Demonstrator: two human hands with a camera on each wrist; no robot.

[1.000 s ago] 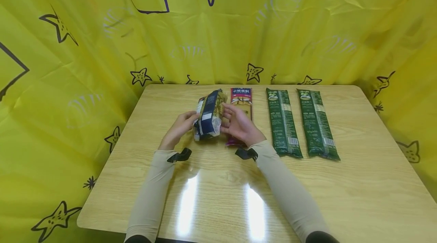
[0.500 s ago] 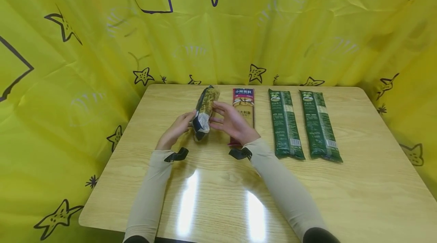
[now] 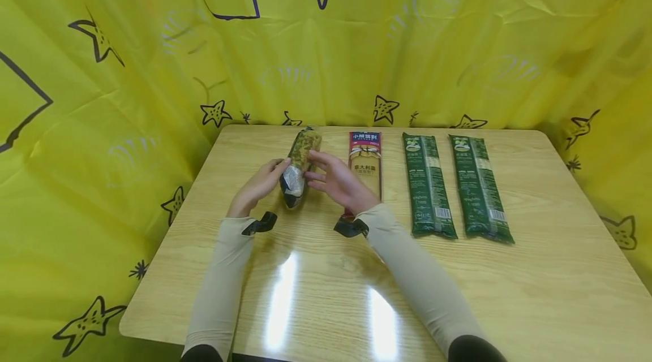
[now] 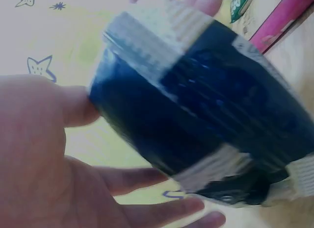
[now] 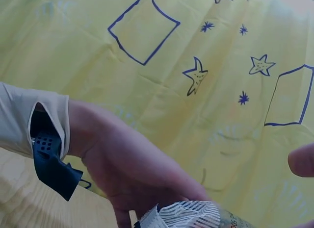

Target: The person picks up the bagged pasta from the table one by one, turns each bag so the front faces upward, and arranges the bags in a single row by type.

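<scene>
Tilted up over the table is a plump dark-blue bag of pasta (image 3: 304, 150), its clear side showing yellow-green pieces. My left hand (image 3: 254, 188) holds it, thumb on the near left edge and fingers reaching under it. In the left wrist view the bag's dark-blue face (image 4: 142, 115) and striped white end fill the middle. My right hand (image 3: 343, 185) is at the bag's right side, fingers mostly straight and touching it or very close. Its thumb (image 5: 301, 160) stands apart from the bag in the right wrist view, where only the bag's striped end (image 5: 189, 215) shows.
Right of the bag lies a flat pink-and-purple packet of pasta (image 3: 365, 167), partly covered by my right hand. Two long green spaghetti packets (image 3: 430, 186) lie further right. A yellow curtain (image 3: 346, 56) hangs behind the wooden table (image 3: 316, 294).
The bag has turned in my hands, so its clear side now faces up instead of the blue label. Both hands have shifted slightly left, and the pink packet shows more.
</scene>
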